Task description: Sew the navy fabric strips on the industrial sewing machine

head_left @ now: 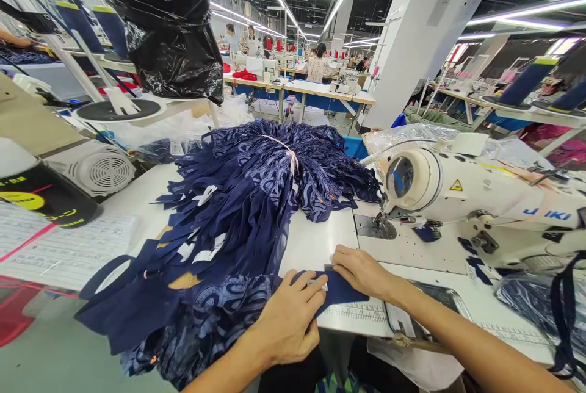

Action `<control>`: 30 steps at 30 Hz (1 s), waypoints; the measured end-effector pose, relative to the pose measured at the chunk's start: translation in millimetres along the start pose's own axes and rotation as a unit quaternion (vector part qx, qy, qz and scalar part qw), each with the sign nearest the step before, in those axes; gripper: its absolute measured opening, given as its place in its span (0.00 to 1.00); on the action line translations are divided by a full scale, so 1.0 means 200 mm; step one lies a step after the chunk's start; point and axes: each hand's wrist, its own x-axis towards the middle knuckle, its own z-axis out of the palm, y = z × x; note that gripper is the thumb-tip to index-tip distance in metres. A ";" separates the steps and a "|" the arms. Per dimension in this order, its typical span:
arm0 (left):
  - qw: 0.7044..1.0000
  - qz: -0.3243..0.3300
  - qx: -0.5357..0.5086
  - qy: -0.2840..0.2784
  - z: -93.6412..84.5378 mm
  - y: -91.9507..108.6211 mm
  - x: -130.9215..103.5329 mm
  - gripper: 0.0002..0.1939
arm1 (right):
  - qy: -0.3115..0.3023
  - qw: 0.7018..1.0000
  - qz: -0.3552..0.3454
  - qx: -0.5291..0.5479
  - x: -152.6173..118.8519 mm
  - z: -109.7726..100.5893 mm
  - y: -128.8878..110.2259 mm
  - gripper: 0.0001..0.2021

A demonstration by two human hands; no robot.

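Right now, the white worktable (pixel 315 234) is stretching out in front of you, with the big tied bundle of navy patterned fabric (pixel 251 216) sprawling from eleven to twelve o'clock and spilling down toward nine. The sewing machine (pixel 476 185) is sitting at about two o'clock, its needle end facing the bundle. Your left hand (pixel 288 320) is reaching in from seven o'clock, its fingers spreading slightly and pressing down on the cloth, while your right hand (pixel 366 271) is coming in from four, fingers bunching together at the upper edge; whether they're pinching it, you can't tell from here. Between and beneath your hands, the small navy piece (pixel 345 292) is lying flat near the table's front edge, its free end pointing toward three o'clock. You seem to be flattening or lining it up, and that's calling for light, even pressure from both sides. Peeking out by your left fingertips, a white label (pixel 325 285) is resting on the piece.
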 end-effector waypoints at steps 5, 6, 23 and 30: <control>1.000 -0.006 0.007 0.002 0.00 0.01 0.00 0.18 | -0.019 0.996 -0.016 -0.086 0.01 0.00 -0.02 0.07; 1.000 -0.006 0.009 0.003 0.01 0.01 0.00 0.18 | -0.021 0.994 -0.020 -0.105 0.01 0.00 -0.02 0.07; 1.000 0.003 0.007 0.000 0.01 0.00 0.01 0.16 | 0.016 0.996 -0.067 -0.061 -0.15 -0.02 -0.04 0.10; 1.000 0.001 0.013 -0.001 0.02 0.00 0.01 0.18 | -0.009 0.987 -0.120 -0.107 -0.18 0.02 -0.10 0.13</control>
